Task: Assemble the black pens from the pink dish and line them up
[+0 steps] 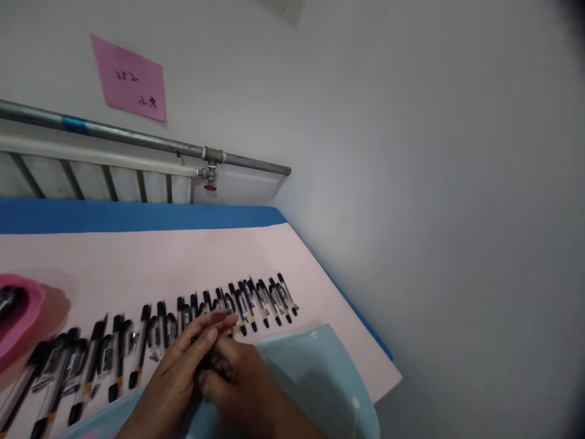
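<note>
I have the left hand (176, 375) and right hand (251, 375) clasped, fingers narrowed together; what they hold, I can't tell. Beside and beyond them, slim clear-plastic, black-capped pens (139, 347) line the pale pink tabletop (183, 259).

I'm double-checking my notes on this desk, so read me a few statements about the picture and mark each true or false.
1. Many pens lie in a row on the pale pink surface. True.
2. The two hands are well apart. False: the left hand and right hand are touching.
3. The pink note on the wall bears handwriting. True.
4. The valve handle is green. False: the valve handle is red.
5. A pink container sits at the picture's right edge. False: the pink container is at the left edge.
</note>
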Available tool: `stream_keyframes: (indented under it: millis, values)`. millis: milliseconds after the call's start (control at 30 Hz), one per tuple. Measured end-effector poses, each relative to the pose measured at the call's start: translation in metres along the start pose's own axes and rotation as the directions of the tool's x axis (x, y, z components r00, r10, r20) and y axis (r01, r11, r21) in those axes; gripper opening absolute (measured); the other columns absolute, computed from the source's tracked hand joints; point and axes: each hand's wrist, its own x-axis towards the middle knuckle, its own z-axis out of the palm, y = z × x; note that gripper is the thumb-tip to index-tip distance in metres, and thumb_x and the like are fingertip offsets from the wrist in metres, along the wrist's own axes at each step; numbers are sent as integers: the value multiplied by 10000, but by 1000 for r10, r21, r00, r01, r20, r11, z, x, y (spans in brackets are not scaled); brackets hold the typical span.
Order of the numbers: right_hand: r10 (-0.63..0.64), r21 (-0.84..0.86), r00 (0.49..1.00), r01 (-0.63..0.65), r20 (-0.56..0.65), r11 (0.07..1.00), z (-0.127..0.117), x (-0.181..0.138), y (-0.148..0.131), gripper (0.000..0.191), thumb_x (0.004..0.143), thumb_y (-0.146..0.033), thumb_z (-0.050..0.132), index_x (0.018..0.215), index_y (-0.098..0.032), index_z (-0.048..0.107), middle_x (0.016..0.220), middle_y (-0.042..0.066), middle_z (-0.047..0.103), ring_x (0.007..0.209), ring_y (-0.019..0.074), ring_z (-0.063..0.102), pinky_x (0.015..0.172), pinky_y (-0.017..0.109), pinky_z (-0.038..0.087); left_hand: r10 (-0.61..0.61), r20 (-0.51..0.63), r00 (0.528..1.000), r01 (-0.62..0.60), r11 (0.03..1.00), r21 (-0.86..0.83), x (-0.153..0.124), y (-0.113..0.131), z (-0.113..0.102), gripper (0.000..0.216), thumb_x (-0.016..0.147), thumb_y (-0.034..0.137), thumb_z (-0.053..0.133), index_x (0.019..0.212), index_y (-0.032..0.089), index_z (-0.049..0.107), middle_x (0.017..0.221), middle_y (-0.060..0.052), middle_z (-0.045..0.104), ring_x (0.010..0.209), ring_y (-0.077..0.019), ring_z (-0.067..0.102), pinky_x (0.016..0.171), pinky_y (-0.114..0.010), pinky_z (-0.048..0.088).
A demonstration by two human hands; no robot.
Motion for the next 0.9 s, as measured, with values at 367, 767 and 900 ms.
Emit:
stream_keyframes:
  millis: [367, 767, 900]
  values:
    - [142, -240, 696, -421, -703, 875, -146, 17, 75, 255, 724, -359, 495, 824, -154, 612, 677, 15, 608, 645, 155, 550, 582, 243, 409, 177, 8, 984, -175, 963, 204, 20, 6, -20, 410, 709, 440, 596, 1034, 192, 635, 1186, -125, 577, 1097, -290, 511, 941, -473, 365]
    - [93, -437, 742, -485, -664, 757, -157, 20, 97, 276, 771, -382, 451, 634, -197, 602, 605, 1, 604, 592, 134, 521, 538, 227, 316, 199, 9, 980, -195, 949, 247, 18, 10, -22, 402, 677, 439, 628, 973, 167, 656, 1099, -142, 623, 1024, -292, 560, 837, -425, 451]
    - [69, -470, 733, -502, -676, 726, -160, 20, 99, 291, 775, -379, 437, 621, -197, 604, 615, 9, 620, 602, 137, 526, 540, 227, 320, 202, 14, 979, -199, 953, 230, 30, 15, -31, 434, 643, 457, 651, 963, 164, 654, 1055, -133, 644, 993, -293, 576, 796, -422, 473]
